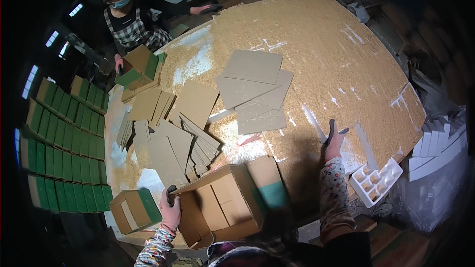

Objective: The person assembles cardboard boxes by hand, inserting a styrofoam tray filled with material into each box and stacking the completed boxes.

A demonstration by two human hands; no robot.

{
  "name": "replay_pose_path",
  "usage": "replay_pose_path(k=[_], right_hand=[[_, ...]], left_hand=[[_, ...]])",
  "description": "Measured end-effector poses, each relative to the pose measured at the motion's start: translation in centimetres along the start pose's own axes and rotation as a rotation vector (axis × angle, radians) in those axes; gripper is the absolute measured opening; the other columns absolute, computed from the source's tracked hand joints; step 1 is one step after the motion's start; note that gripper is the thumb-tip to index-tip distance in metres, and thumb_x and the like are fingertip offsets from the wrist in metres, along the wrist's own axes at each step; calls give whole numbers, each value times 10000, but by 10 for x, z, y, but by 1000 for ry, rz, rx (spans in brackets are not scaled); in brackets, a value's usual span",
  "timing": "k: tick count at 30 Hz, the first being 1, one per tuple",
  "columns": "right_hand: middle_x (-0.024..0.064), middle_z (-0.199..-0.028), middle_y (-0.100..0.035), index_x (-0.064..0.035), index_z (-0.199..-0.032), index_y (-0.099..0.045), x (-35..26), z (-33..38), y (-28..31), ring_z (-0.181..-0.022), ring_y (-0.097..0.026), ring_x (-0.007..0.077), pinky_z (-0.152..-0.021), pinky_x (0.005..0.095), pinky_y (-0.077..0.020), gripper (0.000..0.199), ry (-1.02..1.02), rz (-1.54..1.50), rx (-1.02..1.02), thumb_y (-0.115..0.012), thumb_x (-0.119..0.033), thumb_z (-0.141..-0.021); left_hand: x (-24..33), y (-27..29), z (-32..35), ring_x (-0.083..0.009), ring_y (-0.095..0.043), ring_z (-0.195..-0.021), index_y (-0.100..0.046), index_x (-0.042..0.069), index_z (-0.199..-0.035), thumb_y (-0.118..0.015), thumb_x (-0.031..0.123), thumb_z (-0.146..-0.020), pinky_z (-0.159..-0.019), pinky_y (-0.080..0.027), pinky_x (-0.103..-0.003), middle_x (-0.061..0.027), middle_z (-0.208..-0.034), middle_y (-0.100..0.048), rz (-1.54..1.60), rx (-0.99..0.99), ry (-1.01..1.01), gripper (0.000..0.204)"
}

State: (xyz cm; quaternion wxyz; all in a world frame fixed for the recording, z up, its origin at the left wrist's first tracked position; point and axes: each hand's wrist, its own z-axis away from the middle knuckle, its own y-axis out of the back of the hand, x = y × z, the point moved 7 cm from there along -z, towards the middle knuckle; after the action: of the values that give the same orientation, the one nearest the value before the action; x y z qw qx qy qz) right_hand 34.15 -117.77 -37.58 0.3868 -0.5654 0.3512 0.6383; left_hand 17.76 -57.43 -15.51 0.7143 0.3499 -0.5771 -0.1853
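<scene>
From where I am standing, the person's left hand (171, 212) is grasping the rim of the open box (222, 205) at its left corner, and that hold is probably steadying it, since the box is sitting at the table's (346, 54) near edge, close to the body, with its mouth facing up toward the wearer. Its inside is showing bare, and its floor flaps are lying closed. The right hand (335, 141) is spreading its fingers over the grain-strewn tabletop and is gripping nothing that I can see; whether it is pressing on the surface or hovering, I cannot tell. A smaller box (136, 210) is standing to the left, just beside the left hand. Brown sheets (173, 143) are lying beyond the open box in loose, fanned heaps, which is likely leaving their edges easy to pick up, and more sheets (257, 94) are overlapping farther in. On the right, a white tray (368, 199) is tilting at the table's edge, its cells holding grain-coloured bits. Across the table a co-worker (131, 24) is resting one hand on another box (138, 69), while green-and-brown cartons (64, 158) are standing in tight rows at left, probably to save room.
</scene>
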Motion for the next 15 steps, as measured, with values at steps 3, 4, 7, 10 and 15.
replay_pose_path(k=[3,4,7,10,15], right_hand=[[144,-1263,-494,-67,-1375,-379,3,-8,2,-1113,-558,317,-881,408,-485,672,-282,-255,-407,-670,-349,-839],[136,-1242,-517,-96,-1344,-432,-12,-8,5,-1087,-580,317,-863,427,-508,548,-307,-370,-417,-624,-302,-874],[133,-1249,-543,-130,-1337,-472,-54,21,27,-1095,-585,316,-875,461,-520,425,-427,-562,-478,-532,-254,-935],[206,-1326,-493,-41,-1300,-485,-130,68,64,-1194,-527,345,-960,444,-457,437,204,-46,-627,-566,-215,-907],[227,-1308,-521,35,-1290,-473,-215,195,69,-1231,-499,329,-1049,392,-373,484,964,520,-1052,-626,-107,-853]], left_hand=[[-2,-2,1,-220,-566,-1068,-515,4,-1204,-547,-21,-845,-939,-433,-320,-149,-1117,-601,4,-28,26,361],[-2,-2,1,-226,-568,-1069,-505,9,-1243,-557,-12,-844,-935,-435,-320,-144,-1129,-603,-22,-31,4,403],[-3,-3,2,-182,-554,-1031,-478,17,-1278,-562,53,-878,-929,-437,-301,-141,-1154,-580,110,15,-101,410],[-30,-4,-1,-151,-540,-1011,-441,20,-1338,-519,116,-943,-883,-455,-295,-85,-1158,-571,493,42,-78,414],[-53,-17,-21,-172,-564,-788,-607,-3,-1064,-519,283,-955,-719,-466,-324,-61,-873,-627,676,-53,134,318]])
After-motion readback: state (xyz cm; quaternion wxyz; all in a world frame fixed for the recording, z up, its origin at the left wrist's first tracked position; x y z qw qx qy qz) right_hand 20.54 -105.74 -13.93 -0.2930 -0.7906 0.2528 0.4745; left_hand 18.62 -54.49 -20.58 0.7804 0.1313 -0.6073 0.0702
